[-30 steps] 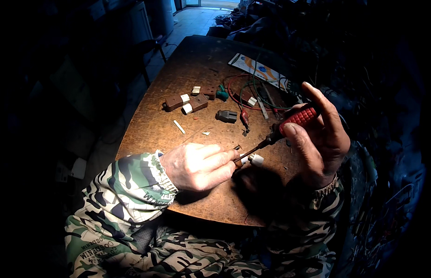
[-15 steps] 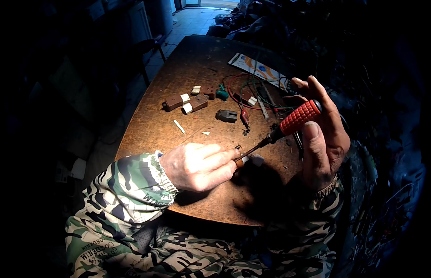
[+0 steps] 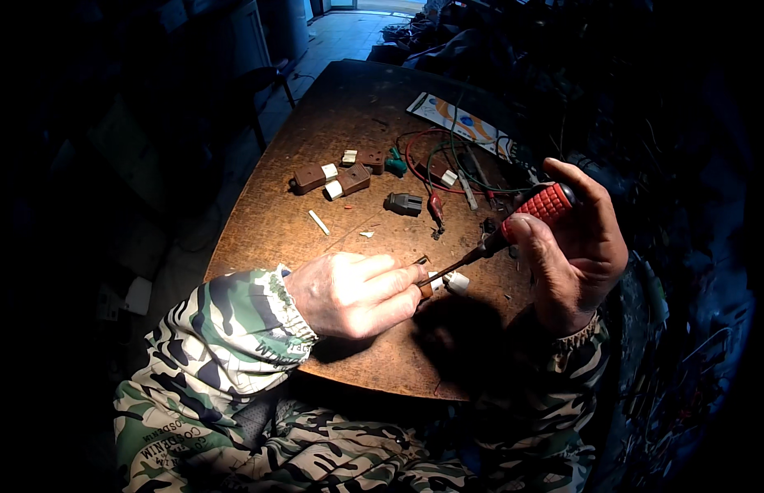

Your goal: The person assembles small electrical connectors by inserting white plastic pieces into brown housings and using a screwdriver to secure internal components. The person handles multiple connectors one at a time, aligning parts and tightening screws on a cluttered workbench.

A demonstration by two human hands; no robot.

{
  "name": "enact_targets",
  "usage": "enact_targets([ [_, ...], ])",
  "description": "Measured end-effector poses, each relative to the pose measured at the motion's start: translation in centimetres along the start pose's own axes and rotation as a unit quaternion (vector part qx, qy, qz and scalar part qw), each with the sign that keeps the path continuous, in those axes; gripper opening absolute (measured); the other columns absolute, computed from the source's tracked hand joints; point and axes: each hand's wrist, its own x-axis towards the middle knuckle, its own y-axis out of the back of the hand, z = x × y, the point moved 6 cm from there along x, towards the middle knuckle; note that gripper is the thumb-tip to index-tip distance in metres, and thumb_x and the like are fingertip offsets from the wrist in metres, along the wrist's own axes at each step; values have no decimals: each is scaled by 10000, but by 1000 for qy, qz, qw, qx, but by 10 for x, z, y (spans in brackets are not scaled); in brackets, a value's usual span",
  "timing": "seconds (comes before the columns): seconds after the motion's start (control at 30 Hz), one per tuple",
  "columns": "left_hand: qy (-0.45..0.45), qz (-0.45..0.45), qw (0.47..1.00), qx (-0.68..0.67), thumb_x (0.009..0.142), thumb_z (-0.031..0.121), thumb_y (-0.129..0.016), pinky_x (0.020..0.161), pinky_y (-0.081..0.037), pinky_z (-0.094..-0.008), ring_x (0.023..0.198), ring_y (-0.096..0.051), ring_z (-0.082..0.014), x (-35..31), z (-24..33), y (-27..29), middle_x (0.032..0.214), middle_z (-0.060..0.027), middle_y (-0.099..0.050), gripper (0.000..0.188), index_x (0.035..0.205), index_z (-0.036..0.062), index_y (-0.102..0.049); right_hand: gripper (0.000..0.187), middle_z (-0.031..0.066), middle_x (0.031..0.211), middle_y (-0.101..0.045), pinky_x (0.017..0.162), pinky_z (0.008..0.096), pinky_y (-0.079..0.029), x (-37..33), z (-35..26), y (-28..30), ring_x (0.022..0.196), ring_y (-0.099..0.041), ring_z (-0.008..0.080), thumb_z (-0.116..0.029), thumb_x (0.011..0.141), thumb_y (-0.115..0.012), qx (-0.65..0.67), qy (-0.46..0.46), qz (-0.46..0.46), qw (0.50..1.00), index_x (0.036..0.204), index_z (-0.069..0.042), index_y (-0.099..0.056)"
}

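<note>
Under the bright light my left hand (image 3: 357, 296) pinches a small brown piece (image 3: 426, 291) down near the table's front edge; the fingers hide most of it. A white block-shaped part (image 3: 457, 283) sits just right of it, partly in shadow. My right hand (image 3: 583, 263) grips a screwdriver with a ribbed red handle (image 3: 542, 209), thumb on its near side and fingers wrapped around the far side. The dark shaft (image 3: 464, 261) slants down to the left, and its tip meets the brown piece at my left fingertips. Whether the tip sits in a screw is hidden.
Several brown blocks with white ends (image 3: 308, 180) lie farther back, beside a dark grey connector (image 3: 402, 205). Red and green wires with a green clip (image 3: 395, 163) and a red clip (image 3: 435, 209) tangle to the right. A white strip (image 3: 318, 222) and printed card (image 3: 456, 123) lie on the table.
The screwdriver handle and my right hand have shifted slightly right, and my right fingers have curled further around the handle. The white part is more brightly lit. My left hand stays in place.
</note>
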Motion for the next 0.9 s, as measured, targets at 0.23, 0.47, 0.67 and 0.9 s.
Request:
enact_targets([
  [0.23, -1, 17, 1000, -14, 774, 33, -736, 517, -579, -287, 749, -718, -231, 4, 0, 4, 1021, -229, -721, 184, 930, -49, -686, 619, 217, 1338, -592, 902, 299, -590, 5, -3, -1, 1118, -670, 214, 69, 858, -762, 127, -42, 30, 991, 1415, 91, -492],
  [0.47, -3, 24, 1000, 15, 753, 60, -712, 545, -575, -273, 721, -669, -188, 1, -1, 3, 984, -182, -714, 185, 907, -30, -662, 635, 212, 1393, -563, 900, 309, -602, 3, -1, -2, 1038, -689, 186, 45, 851, -780, 28, 74, -4, 997, 1419, 83, -501],
  [0.67, 53, 22, 998, 32, 821, 63, -707, 567, -599, -286, 758, -706, -210, 7, -15, 7, 975, -164, -722, 146, 937, -4, -648, 482, 152, 1105, -711, 902, 330, -603, 8, 7, 38, 1011, -707, 194, -71, 971, -673, 64, 16, 125, 990, 1419, 20, -521],
  [0.9, 390, 84, 915, -65, 853, 37, -776, 733, -613, -313, 883, -748, -214, -15, -51, 15, 1014, -158, -720, 360, 1180, -13, -634, 399, 85, 950, -687, 775, 290, -614, 1, 29, 68, 890, -711, 182, -161, 855, -853, -235, -62, 200, 949, 1135, -21, -606],
])
